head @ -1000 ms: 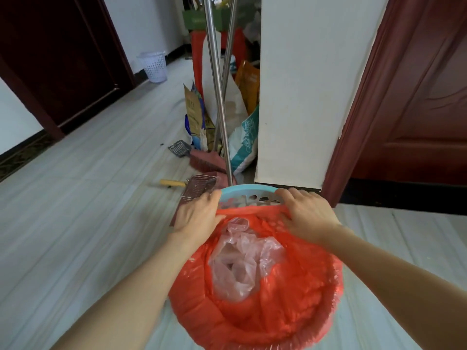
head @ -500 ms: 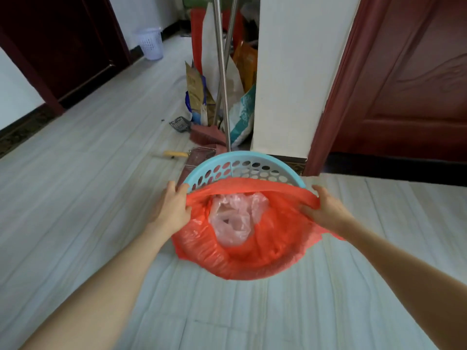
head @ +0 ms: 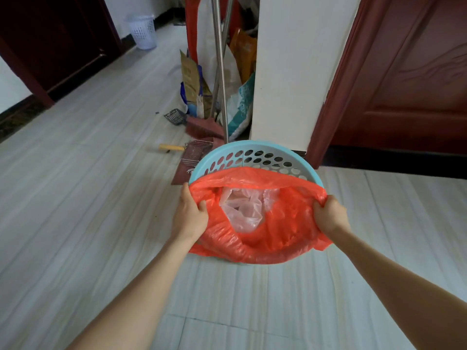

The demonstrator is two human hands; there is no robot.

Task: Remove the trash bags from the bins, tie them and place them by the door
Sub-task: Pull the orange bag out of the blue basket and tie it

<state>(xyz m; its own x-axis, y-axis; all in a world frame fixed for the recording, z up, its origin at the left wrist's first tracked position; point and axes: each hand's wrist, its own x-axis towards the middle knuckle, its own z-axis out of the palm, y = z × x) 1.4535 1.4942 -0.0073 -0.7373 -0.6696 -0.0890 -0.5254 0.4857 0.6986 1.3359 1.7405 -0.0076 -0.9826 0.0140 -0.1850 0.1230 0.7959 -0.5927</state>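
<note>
Gripping the red trash bag at its rim: my left hand bunches the left edge, my right hand the right. Far edge peeled off the blue bin. Clear plastic inside. White bin far left.

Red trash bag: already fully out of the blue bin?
No: the red trash bag still sits inside the blue bin, its near edge folded over the rim.
</note>
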